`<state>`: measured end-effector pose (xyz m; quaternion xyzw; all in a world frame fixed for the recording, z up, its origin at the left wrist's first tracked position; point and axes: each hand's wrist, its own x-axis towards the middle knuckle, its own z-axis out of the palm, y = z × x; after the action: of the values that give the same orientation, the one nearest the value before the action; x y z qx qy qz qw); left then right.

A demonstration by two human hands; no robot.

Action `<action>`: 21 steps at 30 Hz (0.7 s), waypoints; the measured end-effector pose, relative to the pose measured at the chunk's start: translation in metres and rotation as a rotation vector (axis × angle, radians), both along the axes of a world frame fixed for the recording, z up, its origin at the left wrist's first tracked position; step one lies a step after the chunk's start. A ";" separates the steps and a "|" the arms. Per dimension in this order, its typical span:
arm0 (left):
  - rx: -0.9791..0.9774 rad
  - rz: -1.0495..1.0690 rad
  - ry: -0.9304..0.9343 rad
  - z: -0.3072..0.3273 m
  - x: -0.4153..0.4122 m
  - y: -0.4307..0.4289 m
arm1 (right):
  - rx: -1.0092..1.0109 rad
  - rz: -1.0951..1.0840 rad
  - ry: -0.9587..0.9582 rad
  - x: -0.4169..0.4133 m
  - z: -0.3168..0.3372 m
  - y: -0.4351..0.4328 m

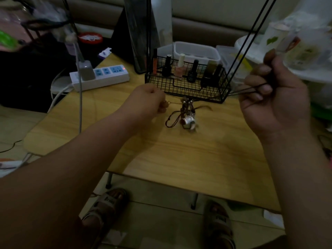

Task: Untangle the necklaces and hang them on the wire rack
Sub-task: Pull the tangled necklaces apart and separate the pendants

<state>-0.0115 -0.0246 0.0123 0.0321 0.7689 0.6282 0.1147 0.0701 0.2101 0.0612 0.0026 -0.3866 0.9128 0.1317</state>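
"What's the left hand doing?"

"It's pinching a thin brown cord in curled fingers, just beside the tangled necklaces. They're lying on the wooden table, right in front of the wire rack."

"And the right hand?"

"It's gripping black cords, holding them taut."

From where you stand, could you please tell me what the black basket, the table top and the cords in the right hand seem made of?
Black basket: likely coated metal wire, matt, open grid. Table top: wood-look, probably laminate, pale even grain. Cords in the right hand: thin dark string, taut; fibre too blurred to tell.
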 end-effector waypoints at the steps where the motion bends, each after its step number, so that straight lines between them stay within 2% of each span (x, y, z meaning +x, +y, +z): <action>1: 0.120 0.023 -0.073 0.003 0.000 0.000 | 0.079 -0.037 -0.064 0.001 0.000 0.001; 3: 0.305 0.038 -0.199 0.006 0.001 -0.002 | 0.393 -0.127 -0.251 0.004 -0.003 -0.002; 5: 0.381 0.010 -0.273 0.006 0.000 -0.003 | 0.870 -0.161 -0.436 0.005 -0.011 -0.011; 7: 0.356 -0.024 -0.274 0.004 -0.001 -0.004 | 1.292 -0.093 -0.530 0.006 -0.021 -0.025; 9: 0.302 -0.021 -0.220 0.002 -0.002 -0.004 | 1.540 0.003 -0.552 0.005 -0.030 -0.038; 12: 0.210 0.001 -0.108 -0.002 -0.002 -0.003 | 1.702 0.079 -0.552 -0.001 -0.037 -0.051; 21: -0.110 -0.032 0.117 -0.006 -0.004 -0.006 | 1.973 0.208 -0.418 -0.008 -0.043 -0.072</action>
<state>-0.0157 -0.0309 0.0066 0.0745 0.8071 0.5801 0.0809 0.0618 0.1381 0.0186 -0.0157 -0.9812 0.1751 -0.0797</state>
